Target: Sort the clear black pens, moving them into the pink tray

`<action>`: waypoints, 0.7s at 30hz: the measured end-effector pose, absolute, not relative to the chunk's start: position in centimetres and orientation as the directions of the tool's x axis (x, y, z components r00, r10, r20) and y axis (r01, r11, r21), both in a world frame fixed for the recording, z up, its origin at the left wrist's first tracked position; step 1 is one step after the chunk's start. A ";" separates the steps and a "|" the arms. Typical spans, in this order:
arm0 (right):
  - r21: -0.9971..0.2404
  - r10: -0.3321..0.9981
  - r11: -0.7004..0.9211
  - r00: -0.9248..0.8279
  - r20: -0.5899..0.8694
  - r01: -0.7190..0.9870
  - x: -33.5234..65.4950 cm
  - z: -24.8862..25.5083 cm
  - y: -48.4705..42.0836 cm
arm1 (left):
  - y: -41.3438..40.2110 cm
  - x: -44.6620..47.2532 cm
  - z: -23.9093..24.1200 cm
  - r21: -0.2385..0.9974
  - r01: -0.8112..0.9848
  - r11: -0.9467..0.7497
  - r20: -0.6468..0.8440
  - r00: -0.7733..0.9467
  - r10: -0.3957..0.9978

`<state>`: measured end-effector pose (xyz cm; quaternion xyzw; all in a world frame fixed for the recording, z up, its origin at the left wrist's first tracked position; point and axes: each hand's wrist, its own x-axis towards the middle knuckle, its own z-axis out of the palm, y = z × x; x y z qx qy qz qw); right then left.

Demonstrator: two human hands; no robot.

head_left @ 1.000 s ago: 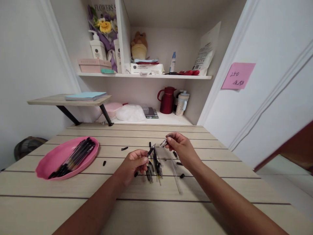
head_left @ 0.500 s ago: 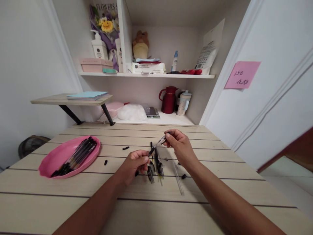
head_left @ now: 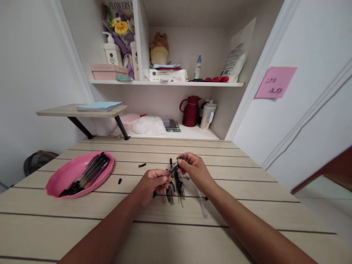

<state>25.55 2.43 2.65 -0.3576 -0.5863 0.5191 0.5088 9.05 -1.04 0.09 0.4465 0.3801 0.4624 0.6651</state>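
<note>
My left hand (head_left: 154, 182) pinches the lower end of a pen (head_left: 173, 168) between thumb and fingers. My right hand (head_left: 194, 168) grips the upper end of that pen, so it slants up to the right between both hands. Below the hands, loose pen parts (head_left: 180, 189) lie in a bunch on the table, black and clear pieces among them. A clear tube (head_left: 202, 207) lies to their right, partly under my right hand. Two small black parts lie left of the hands: a clip-like piece (head_left: 142, 165) and a short cap (head_left: 120, 181).
A pink tray (head_left: 52, 183) with several black pens (head_left: 90, 170) stands on the slatted table (head_left: 176, 238) at left. Behind are a raised stand (head_left: 55, 110) with a blue-topped paper stack (head_left: 99, 106), a red jug (head_left: 190, 112) and a pale cup (head_left: 208, 115).
My right hand has moved left and down towards my left hand. The two pen pieces, which met at an angle before, now line up as one.
</note>
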 end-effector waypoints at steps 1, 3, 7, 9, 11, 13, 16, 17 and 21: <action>-0.975 0.948 0.194 -0.233 0.215 -0.107 25.5 2.5 2.4 | -1.0 9.0 0.1 0.945 -0.277 0.172 -0.090 0.285 0.954; -0.978 0.950 0.177 -0.240 0.200 -0.111 25.3 2.2 2.5 | -1.0 9.0 0.0 0.944 -0.280 0.174 -0.093 0.281 0.955; -0.976 0.949 0.183 -0.240 0.207 -0.118 25.1 1.7 2.6 | -1.0 9.1 0.1 0.935 -0.298 0.191 -0.113 0.260 0.959; -0.974 0.944 0.200 -0.245 0.221 -0.108 25.1 1.6 2.5 | -1.0 9.2 0.1 0.936 -0.295 0.190 -0.115 0.253 0.961; -0.973 0.941 0.210 -0.250 0.228 -0.097 25.1 1.6 2.5 | -1.1 9.3 0.1 0.943 -0.280 0.177 -0.115 0.225 0.968; -0.974 0.941 0.208 -0.253 0.225 -0.092 25.1 1.6 2.4 | -1.1 9.3 0.1 0.950 -0.267 0.164 -0.116 0.187 0.976; -0.977 0.943 0.192 -0.260 0.209 -0.088 25.0 1.7 2.3 | -1.1 9.4 0.2 0.939 -0.287 0.190 -0.138 0.192 0.972; -0.979 0.943 0.184 -0.265 0.201 -0.087 25.1 1.7 2.3 | -1.1 9.4 0.2 0.929 -0.304 0.213 -0.149 0.219 0.964; -0.983 0.956 0.152 -0.237 0.172 -0.099 25.4 1.7 2.4 | -1.1 9.4 0.3 0.879 -0.404 0.253 -0.126 0.316 0.940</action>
